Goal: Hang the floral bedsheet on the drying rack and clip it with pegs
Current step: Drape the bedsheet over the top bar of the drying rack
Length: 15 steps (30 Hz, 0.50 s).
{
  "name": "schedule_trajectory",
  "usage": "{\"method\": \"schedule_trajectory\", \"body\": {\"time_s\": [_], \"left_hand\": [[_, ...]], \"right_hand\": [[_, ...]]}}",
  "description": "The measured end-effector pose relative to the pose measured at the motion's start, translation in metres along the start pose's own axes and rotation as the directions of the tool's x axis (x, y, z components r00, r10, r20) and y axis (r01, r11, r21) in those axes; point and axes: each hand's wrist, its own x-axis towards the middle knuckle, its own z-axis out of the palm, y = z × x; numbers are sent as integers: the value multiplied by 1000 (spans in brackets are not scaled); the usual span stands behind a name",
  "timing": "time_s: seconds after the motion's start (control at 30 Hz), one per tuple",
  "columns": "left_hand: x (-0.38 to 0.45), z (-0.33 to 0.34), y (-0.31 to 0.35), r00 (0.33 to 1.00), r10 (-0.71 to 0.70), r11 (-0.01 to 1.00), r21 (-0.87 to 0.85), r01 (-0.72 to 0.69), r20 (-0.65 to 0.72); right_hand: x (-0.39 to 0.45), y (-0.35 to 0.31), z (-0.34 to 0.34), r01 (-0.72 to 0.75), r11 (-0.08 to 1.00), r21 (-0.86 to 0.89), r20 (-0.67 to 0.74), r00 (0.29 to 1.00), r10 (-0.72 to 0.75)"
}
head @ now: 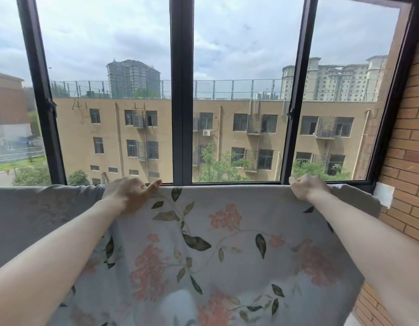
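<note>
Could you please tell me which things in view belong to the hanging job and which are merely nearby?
Job: floral bedsheet, gripped along its top edge by left hand and right hand.
Nearby: grey cloth, window frame, brick wall.

Matt cloth bedsheet (227,243); rough brick wall (408,142); glossy dark window frame (182,90).

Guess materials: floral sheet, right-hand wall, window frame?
Floral bedsheet: thin woven fabric, probably cotton, matte; it sags and creases.
Wall: red-brown brick, rough matte, mortar joints visible.
Window frame: dark, smooth, slim bars; likely painted metal, could be plastic.
</note>
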Motion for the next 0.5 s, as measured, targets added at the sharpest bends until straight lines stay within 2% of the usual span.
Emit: {"method": "schedule_trajectory", "body": {"time_s": [0.17, 0.27, 0.37, 0.43, 0.5], "left_hand": [[5, 0, 39, 998, 5, 1000, -11, -4, 70], [11, 2, 53, 996, 11, 999, -44, -7, 88], [12, 7, 57, 993, -11, 998, -65, 19, 118], [11, 7, 54, 994, -23, 998, -63, 30, 109], [10, 6, 48, 994, -14, 998, -67, 22, 109]], "right_hand": [[-6, -4, 1, -78, 995, -62, 6, 997, 78], [-28, -58, 12, 140, 990, 22, -53, 989, -138], [-67, -134, 36, 410, 894, 181, -57, 912, -406], [-89, -172, 51, 492, 843, 217, -17, 865, -501], [-99, -191, 66, 512, 841, 174, -11, 855, -518]]}}
